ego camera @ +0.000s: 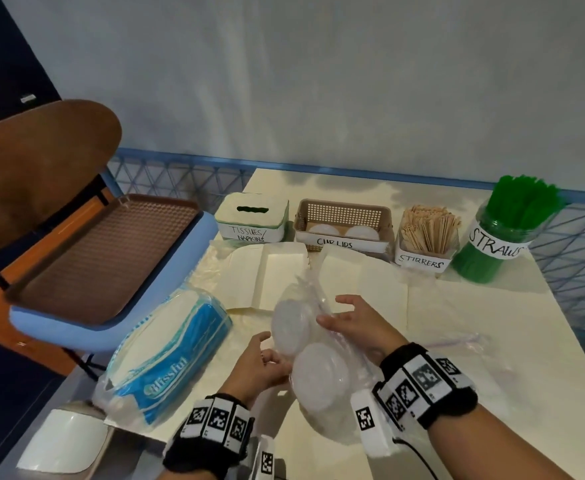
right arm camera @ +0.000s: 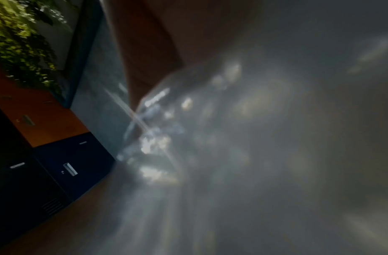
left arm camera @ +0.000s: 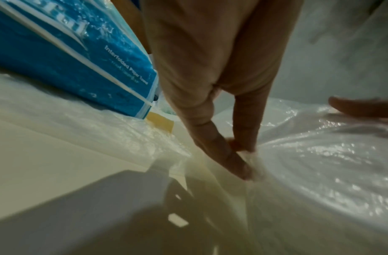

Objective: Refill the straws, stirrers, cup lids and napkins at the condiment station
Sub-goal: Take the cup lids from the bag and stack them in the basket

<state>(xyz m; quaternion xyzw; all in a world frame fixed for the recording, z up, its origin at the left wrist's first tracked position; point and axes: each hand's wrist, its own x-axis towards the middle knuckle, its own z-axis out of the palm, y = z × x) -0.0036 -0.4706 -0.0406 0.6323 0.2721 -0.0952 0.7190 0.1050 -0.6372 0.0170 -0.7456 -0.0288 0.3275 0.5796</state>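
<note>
Bag of lids (ego camera: 313, 358) — long axis near-to-far — pinched by left fingers (left arm camera: 221, 151); right hand (ego camera: 357, 327) fingers straight against it.

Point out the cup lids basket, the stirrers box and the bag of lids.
cup lids basket (ego camera: 342, 213), head view, back mesh wall.
stirrers box (ego camera: 421, 262), head view, front label.
bag of lids (ego camera: 318, 375), head view, nearer lid stack inside.
</note>
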